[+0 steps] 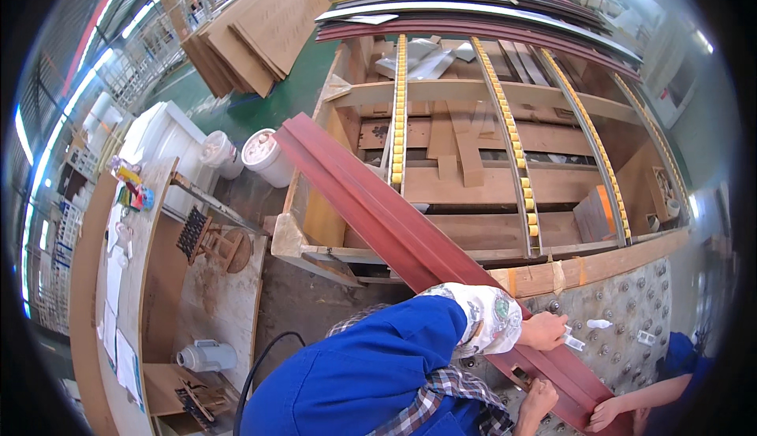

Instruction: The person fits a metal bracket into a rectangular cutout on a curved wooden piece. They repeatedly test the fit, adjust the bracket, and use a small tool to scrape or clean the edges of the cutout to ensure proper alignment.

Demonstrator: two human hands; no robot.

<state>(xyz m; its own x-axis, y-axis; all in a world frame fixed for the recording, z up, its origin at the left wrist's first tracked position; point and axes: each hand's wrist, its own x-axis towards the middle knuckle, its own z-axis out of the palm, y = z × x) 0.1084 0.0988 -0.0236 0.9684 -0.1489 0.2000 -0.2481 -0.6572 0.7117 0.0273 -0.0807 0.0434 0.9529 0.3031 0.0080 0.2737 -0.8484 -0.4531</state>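
A long dark-red metal profile (371, 215) runs slantwise from the upper left down to the lower right, over a work surface. Across it reaches my left arm, in a blue sleeve with a white patterned cuff; my left hand (544, 330) is closed on a small white plastic piece (573, 340). Lower down, my right hand (541, 396) is closed beside a small cut-out (520, 376) in the profile; what its fingers hold, if anything, is too small to make out. Near the profile's lower end, a co-worker's hand (605, 414) rests on it.
The studded work surface (631, 298) carries another small plastic piece (646, 338) and a white scrap (599, 323). Beyond stands a wooden frame with yellow roller tracks (505, 121). Profiles are stacked (473, 18) behind. To the left are white buckets (268, 157) and a bench (150, 223).
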